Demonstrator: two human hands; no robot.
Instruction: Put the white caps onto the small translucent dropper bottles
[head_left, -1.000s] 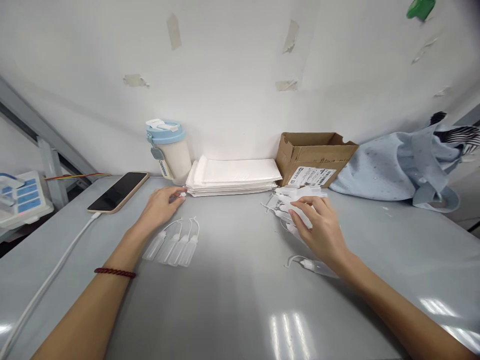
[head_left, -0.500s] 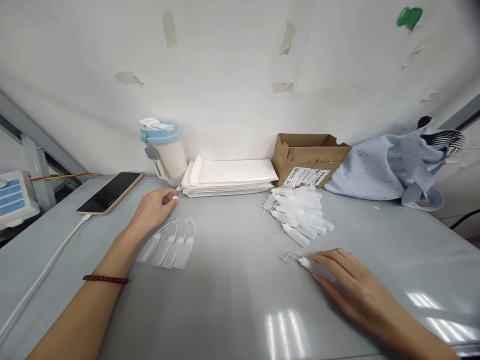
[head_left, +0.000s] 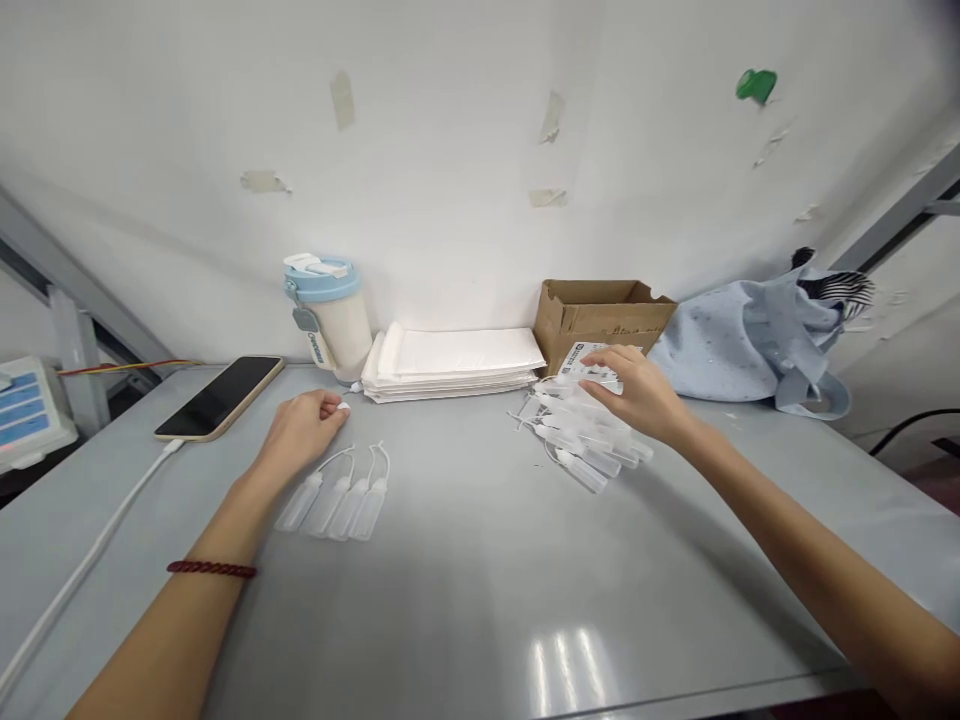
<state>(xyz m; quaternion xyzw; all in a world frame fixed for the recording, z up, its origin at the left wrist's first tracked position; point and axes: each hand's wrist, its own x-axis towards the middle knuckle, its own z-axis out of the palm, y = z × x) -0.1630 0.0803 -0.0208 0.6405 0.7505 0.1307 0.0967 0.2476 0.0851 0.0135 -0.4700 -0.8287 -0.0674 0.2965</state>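
My left hand [head_left: 300, 435] rests on the table with its fingers curled, and a small white piece [head_left: 343, 406] shows at the fingertips; its kind is unclear. Just below that hand lie several translucent squeeze bottles [head_left: 367, 510] side by side, their thin tethers and caps pointing away from me. My right hand [head_left: 637, 395] is over a pile of similar bottles [head_left: 581, 470] in front of the cardboard box. Between its thumb and fingers a translucent squeeze bottle [head_left: 601, 376] appears pinched, partly hidden and hard to tell from the pile.
A stack of white padded envelopes [head_left: 465, 350] lies along the wall, beside a cream cup [head_left: 349, 325] with a blue lid. The cardboard box [head_left: 600, 315] and a light-blue cloth bag [head_left: 727, 345] stand at right. A charging phone [head_left: 221, 397] lies at left.
My right hand has gone from the near right of the table, where it held a squeeze bottle, up and back to the pile. The left hand stays curled; the view has shifted slightly.
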